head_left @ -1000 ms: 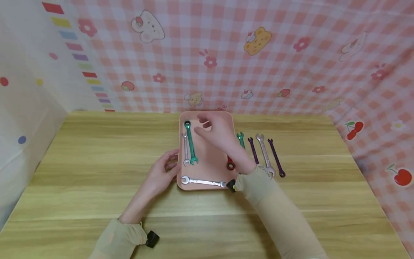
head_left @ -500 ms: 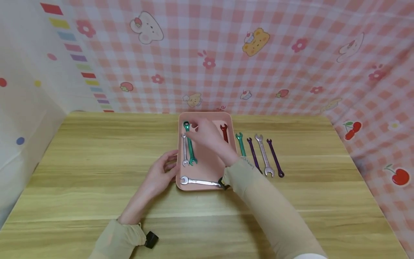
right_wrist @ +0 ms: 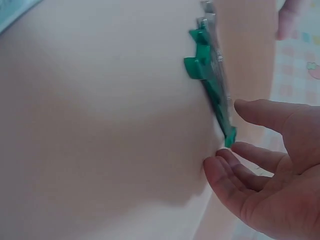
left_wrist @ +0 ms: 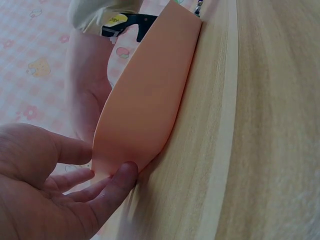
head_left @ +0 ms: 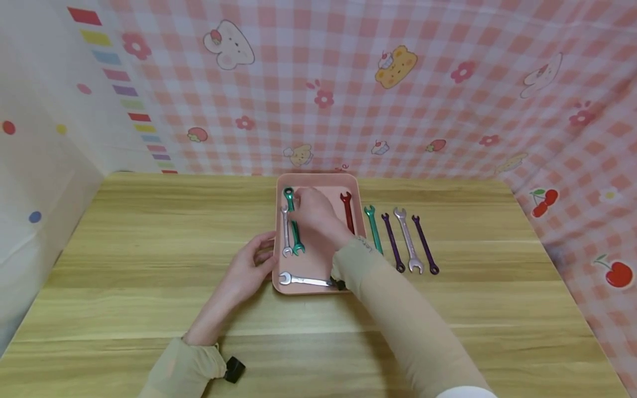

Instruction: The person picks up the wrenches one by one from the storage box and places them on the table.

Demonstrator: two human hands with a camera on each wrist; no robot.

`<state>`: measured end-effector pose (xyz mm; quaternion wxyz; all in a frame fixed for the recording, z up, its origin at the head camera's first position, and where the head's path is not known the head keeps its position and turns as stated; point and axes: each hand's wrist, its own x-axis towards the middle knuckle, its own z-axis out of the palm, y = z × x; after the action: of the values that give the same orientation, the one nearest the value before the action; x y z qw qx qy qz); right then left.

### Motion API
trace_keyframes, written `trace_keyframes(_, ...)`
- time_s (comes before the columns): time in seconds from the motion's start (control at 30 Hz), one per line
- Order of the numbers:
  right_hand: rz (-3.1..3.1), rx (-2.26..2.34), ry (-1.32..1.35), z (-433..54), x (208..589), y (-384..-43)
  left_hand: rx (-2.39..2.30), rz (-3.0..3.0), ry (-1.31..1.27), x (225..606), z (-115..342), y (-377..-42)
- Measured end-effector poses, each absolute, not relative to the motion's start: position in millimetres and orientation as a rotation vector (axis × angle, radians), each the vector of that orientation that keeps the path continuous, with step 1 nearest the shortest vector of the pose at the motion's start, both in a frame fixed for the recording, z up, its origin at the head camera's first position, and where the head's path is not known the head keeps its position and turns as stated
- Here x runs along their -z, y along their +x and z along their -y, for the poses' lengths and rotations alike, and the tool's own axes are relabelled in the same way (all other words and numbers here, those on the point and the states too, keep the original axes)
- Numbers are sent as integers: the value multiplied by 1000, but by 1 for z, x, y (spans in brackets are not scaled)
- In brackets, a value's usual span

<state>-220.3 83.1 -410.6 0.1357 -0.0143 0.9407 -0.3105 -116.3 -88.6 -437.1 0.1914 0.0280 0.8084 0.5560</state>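
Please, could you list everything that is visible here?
Table: 1, wood-coloured, under the tray
Tray: 1, pink, on the table
Green wrenches: 2, green, one in tray, one right of it
Silver wrenches: 3, silver, two in tray, one right of it
Red wrench: 1, red, in the tray
Purple wrenches: 2, purple, right of the tray
Cloth: count unclear, pink-white checks, behind and right; white, left
Wrist devices: 2, black, one per wrist
Sleeves: 2, beige, on both arms
Left hand: 1, at the tray's left side
Right hand: 1, over the tray, fingers at a green wrench
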Motion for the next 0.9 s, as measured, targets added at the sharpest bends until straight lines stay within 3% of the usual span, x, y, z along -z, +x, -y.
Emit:
trace_keyframes(0.47, -2730, 926, 65, -76, 422, -224, -1571, -2257, 73, 436, 88, -116)
trace_keyframes(0.9, -2618, 1146, 385, -70, 422, -224, -1585, -2248, 66, 437, 88, -117)
